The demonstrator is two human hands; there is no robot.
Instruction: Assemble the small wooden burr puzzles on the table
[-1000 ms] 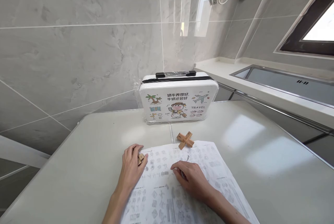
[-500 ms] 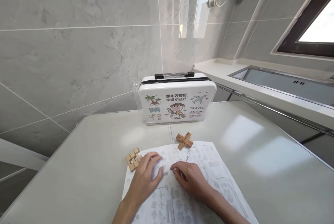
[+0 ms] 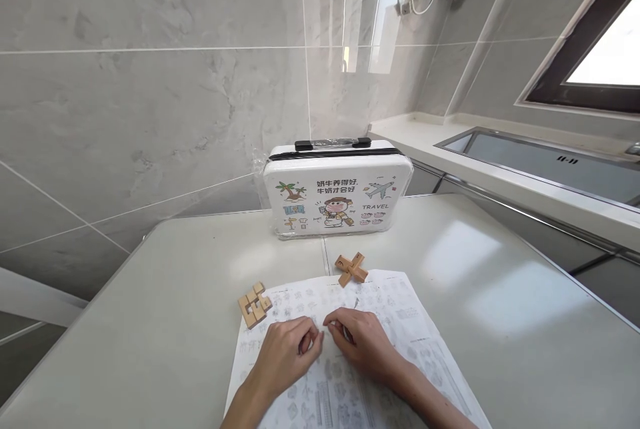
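Note:
A printed instruction sheet (image 3: pixel 400 329) lies on the white table (image 3: pixel 175 296) in front of me. My left hand (image 3: pixel 287 356) rests on it with fingers curled, thumb and fingertips pinched at the middle of the sheet. My right hand (image 3: pixel 363 342) lies beside it, fingers curled, tips almost touching the left hand's. What either hand holds is hidden. A flat wooden puzzle block (image 3: pixel 255 304) sits at the sheet's top left corner, apart from my hands. A crossed wooden puzzle piece (image 3: pixel 352 268) lies at the sheet's far edge.
A small white suitcase-shaped case (image 3: pixel 337 192) with cartoon prints and a black handle stands at the table's far edge against the tiled wall. A counter with a steel sink (image 3: pixel 540 156) runs along the right under a window.
My left hand let go of the flat wooden block at the sheet's corner and moved right onto the sheet, meeting my right hand. The right hand stayed nearly still.

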